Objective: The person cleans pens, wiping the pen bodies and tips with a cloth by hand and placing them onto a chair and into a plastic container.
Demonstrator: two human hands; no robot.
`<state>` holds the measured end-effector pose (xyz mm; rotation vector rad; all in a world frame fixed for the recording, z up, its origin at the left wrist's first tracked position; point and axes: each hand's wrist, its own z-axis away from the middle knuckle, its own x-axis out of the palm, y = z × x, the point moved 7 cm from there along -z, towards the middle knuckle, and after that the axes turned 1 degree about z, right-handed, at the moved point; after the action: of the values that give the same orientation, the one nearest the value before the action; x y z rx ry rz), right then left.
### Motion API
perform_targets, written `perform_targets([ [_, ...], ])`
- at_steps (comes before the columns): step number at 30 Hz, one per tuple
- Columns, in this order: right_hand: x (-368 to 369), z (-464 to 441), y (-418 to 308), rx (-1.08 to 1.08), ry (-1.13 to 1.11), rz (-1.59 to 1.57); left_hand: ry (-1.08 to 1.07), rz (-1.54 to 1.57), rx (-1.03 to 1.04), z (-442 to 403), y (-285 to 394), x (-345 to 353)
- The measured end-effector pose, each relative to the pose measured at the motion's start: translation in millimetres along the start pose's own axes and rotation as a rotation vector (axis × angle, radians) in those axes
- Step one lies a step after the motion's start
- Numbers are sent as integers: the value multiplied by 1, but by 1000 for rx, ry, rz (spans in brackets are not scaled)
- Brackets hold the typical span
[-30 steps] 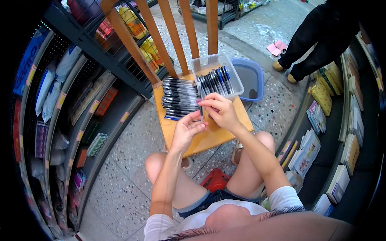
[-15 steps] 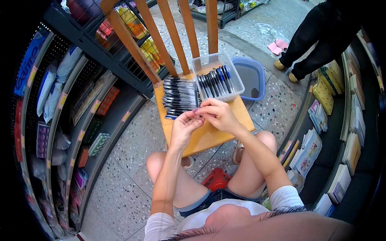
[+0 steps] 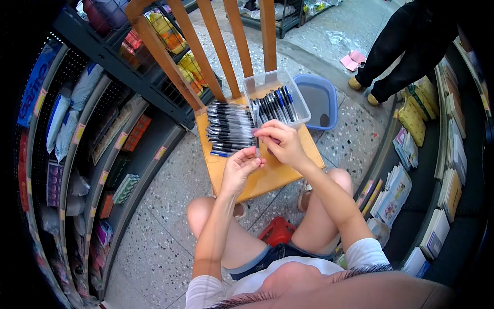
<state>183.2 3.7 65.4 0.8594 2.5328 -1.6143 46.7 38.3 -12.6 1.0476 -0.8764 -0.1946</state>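
My right hand (image 3: pixel 280 143) pinches a slim clear-barrelled pen (image 3: pixel 258 144) that points away from me over the chair seat. Below it, my left hand (image 3: pixel 241 169) has its thumb and fingers closed at the pen's near end. Just beyond my left hand, a pile of black-capped pens (image 3: pixel 226 129) lies in stacked rows on the wooden chair (image 3: pixel 257 186), with a blue one at its near edge. A clear plastic box (image 3: pixel 302 116) stands on the seat's right side, holding several black and blue pens (image 3: pixel 277 106). The fingers partly cover the held pen.
A blue basin (image 3: pixel 332 110) stands on the floor right of the chair. Shelves of packaged goods (image 3: pixel 123 188) curve along the left, and shelves of booklets (image 3: pixel 393 193) along the right. A person in dark trousers (image 3: pixel 406 51) stands at the upper right, near pink paper (image 3: pixel 352 61).
My hands were close together and are now apart along the pen. My left hand has shifted slightly toward me and right, and more of the barrel shows between them.
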Motion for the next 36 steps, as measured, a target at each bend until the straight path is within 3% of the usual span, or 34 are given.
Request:
perform_targets([
  [12,19,13,-2,-57,-157,-3,55,25,47,-2,7,-9],
  [18,3,5,-3,-110,-13,55,13,-26,-6,1,0,-1],
  [22,-7,0,7,10,33,11,-9,-52,-52,2,-4,4],
  [25,-5,1,7,60,-9,10,0,-53,-57,3,0,3],
  [31,13,11,0,-100,-108,-27,39,2,18,1,6,-5],
  [36,19,13,-3,-73,-227,-66,54,-1,60,2,10,-9],
])
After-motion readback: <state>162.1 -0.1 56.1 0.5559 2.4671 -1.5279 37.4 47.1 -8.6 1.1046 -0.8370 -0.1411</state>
